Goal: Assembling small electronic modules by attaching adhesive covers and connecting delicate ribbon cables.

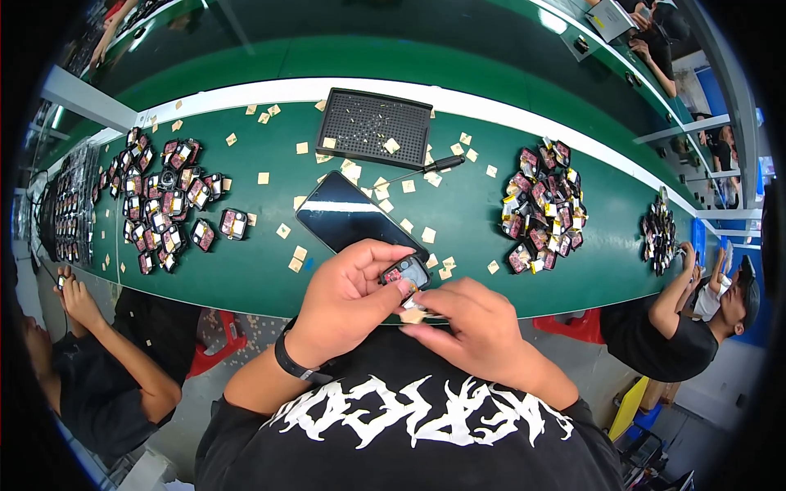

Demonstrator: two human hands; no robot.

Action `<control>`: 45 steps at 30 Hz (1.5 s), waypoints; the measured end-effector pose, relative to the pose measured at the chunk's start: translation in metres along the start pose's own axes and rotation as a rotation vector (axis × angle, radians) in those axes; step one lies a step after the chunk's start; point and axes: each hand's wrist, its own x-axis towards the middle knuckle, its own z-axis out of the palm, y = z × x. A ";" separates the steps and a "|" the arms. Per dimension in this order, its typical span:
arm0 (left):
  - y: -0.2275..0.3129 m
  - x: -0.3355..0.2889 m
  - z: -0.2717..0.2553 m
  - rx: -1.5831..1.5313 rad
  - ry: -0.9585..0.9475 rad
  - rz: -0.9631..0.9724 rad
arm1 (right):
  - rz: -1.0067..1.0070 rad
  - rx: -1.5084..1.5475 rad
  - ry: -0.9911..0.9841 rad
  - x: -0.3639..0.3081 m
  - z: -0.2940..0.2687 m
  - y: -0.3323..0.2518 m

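Note:
Close to the near table edge, my left hand (354, 286) grips a small black device housing (407, 272) with its open inside, pink and silvery parts, turned up. My right hand (473, 321) is closed in a pinch at the housing's lower end, on a small cream-coloured piece (413, 314) like the square bits on the table. Its fingertips partly hide that piece, and I cannot tell if it is stuck to the housing. Just beyond my left fingers lies a dark phone-like slab (352, 214), slanted on the green table (270, 233).
A black perforated tray (374, 127) stands at the back, with a screwdriver (442, 164) before it. Piles of similar housings lie left (168, 200) and right (544, 204). Cream squares are scattered between. Co-workers sit left (106, 360) and right (667, 327).

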 end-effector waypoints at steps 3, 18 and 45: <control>-0.004 -0.001 0.000 0.005 0.011 0.065 | -0.082 -0.131 0.000 0.006 -0.003 0.001; -0.015 0.001 0.005 -0.006 -0.017 0.080 | 0.316 0.232 0.155 -0.003 0.006 0.002; -0.036 -0.002 0.001 -0.040 -0.065 0.146 | 0.836 0.892 0.141 0.008 0.007 0.006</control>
